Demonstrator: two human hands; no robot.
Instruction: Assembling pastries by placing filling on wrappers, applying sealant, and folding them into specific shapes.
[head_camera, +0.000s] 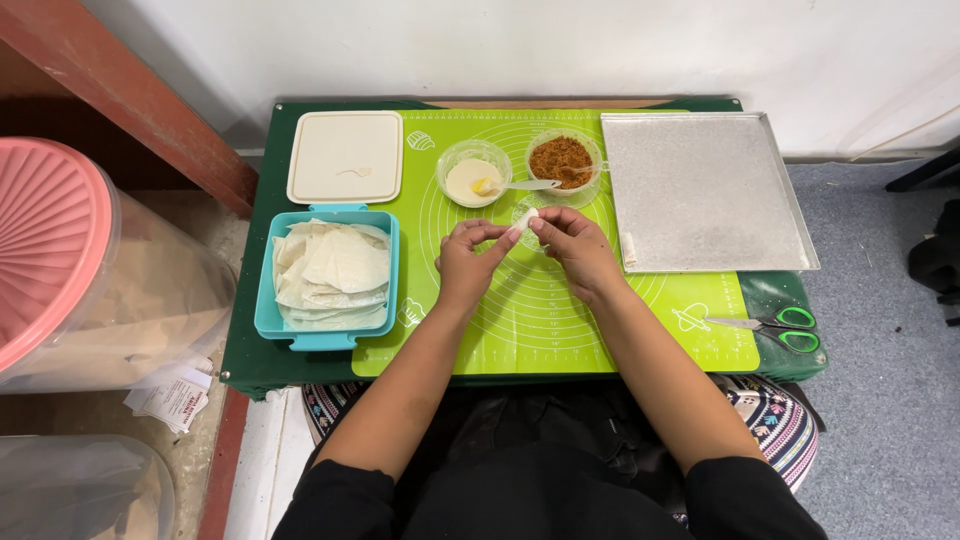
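**Fingers of both hands pinch a small white wrapper over the mat**

Fingers (487, 232) of the left hand (466, 262) and those of the right hand (572, 250) are closed together on a small white folded wrapper (524, 219), held just above the light green silicone mat (560, 320) near its middle. Both grips look light, at the tips only, so the piece could slip or unroll if either side lets go unevenly, and thin pastry of this kind may tear if pulled.

From the left: large clear tubs, one with a pink lid (45, 240), stand off the tabletop (250, 350), well apart from the hands. On the tabletop's left part a teal container (265, 300) holds a loose stack of white pastry sheets (335, 275); left uncovered, they would likely dry and crack at the folds. Its cream lid (346, 156) lies just behind it.

Behind the hands stands a small clear bowl of pale paste (473, 180) with a spoon (525, 184) resting across to a second clear bowl of brown shredded filling (562, 160). Both bowls are near the knuckles, so a forward reach could catch the spoon handle and tip a bowl or flick paste onto the mat.

To the right, a metal baking tray (700, 190) overlaps the mat's edge. Green-handled scissors (780, 328) lie at the right front corner, close to the tabletop's edge, where a passing forearm might knock them to the floor.
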